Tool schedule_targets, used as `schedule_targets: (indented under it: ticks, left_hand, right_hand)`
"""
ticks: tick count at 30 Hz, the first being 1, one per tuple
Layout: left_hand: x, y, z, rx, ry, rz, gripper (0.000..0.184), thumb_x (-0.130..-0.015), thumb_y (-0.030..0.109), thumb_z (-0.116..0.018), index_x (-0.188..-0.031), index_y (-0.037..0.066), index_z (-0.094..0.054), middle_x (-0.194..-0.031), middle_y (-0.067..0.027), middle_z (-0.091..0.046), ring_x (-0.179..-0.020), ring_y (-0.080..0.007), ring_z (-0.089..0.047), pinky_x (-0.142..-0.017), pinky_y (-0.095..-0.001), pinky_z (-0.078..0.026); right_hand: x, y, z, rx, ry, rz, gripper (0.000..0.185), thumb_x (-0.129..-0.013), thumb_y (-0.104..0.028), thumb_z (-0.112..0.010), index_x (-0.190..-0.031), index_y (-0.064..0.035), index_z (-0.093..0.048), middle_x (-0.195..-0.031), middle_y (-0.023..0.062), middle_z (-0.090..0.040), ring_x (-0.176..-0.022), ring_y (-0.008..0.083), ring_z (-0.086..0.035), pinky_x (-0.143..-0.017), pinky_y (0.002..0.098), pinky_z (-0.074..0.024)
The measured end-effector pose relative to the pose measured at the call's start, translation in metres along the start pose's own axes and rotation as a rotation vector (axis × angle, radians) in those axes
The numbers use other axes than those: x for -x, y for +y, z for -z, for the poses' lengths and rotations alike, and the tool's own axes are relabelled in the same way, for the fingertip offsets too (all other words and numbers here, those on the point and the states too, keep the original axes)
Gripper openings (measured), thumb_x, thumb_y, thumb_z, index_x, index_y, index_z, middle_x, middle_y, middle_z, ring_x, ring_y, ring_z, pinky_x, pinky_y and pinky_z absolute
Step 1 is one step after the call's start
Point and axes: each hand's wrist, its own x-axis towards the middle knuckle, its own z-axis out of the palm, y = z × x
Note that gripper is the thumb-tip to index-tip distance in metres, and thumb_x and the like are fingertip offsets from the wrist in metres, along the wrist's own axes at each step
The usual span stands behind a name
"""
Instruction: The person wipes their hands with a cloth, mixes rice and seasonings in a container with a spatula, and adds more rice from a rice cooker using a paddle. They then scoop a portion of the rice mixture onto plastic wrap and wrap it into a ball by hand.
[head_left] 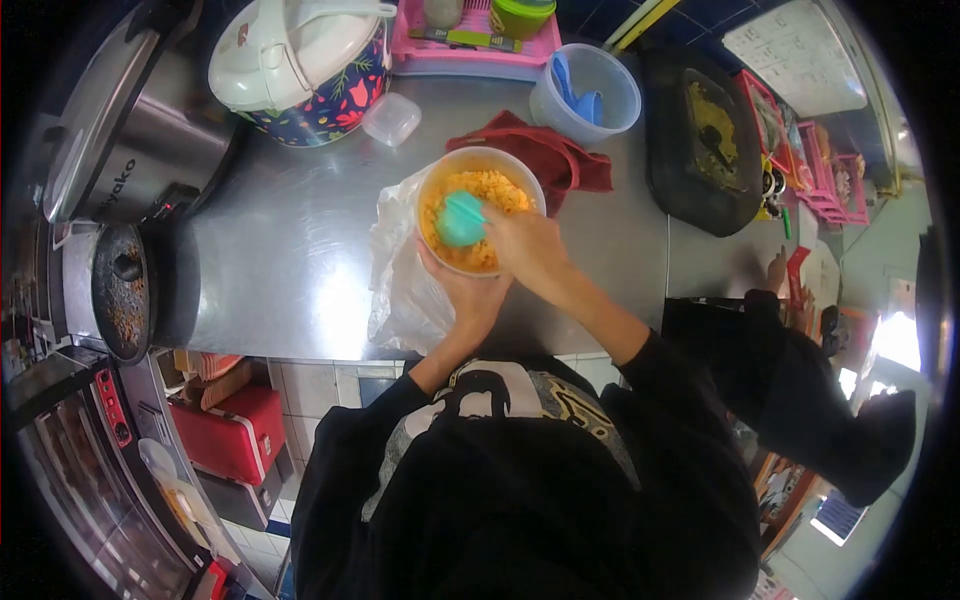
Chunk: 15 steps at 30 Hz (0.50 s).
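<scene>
A white bowl (532,166) of orange-yellow rice (486,187) is tilted slightly above the steel counter. My left hand (470,295) wraps round its near side from below, its fingers partly hidden by the bowl. Over the bowl, my right hand (523,245) is closed on a teal scoop (461,219), whose rounded end rests in the rice. The scoop's handle is mostly covered by my fingers. Beneath and left of the bowl lies a crumpled clear plastic bag (395,265). A dark red cloth (580,168) is just behind the bowl.
At the back stand a floral rice container (325,105), a small clear container (392,119) and a clear tub (610,113) with blue scoops. A steel cooker (165,130) is left. Rightward are a black pan (700,190) and another person's black sleeve (740,335).
</scene>
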Motion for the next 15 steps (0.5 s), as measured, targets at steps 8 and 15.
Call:
schedule_targets:
  ticks: [8,15]
  left_hand:
    - [-0.013,0.001,0.022,-0.261,-0.138,-0.119,0.136,-0.057,0.031,-0.09,-0.141,-0.007,0.01,-0.147,-0.0249,-0.008,-0.137,-0.0365,-0.019,-0.114,-0.0456,-0.016]
    - [-0.019,-0.008,0.02,-0.3,-0.192,-0.142,0.142,-0.055,0.029,-0.092,-0.141,-0.003,0.016,-0.145,-0.0235,-0.015,-0.135,-0.0323,-0.026,-0.113,-0.0415,-0.017]
  right_hand:
    - [-0.018,0.007,-0.007,0.038,-0.056,-0.083,0.018,-0.087,-0.018,-0.057,-0.101,-0.0086,-0.063,-0.077,0.0173,-0.065,-0.073,0.0373,-0.064,-0.065,0.0478,-0.0497]
    - [0.018,0.006,0.062,0.156,-0.172,0.101,0.015,-0.08,-0.011,-0.056,-0.09,-0.0025,-0.064,-0.077,0.0167,-0.066,-0.074,0.0322,-0.067,-0.061,0.0443,-0.0519]
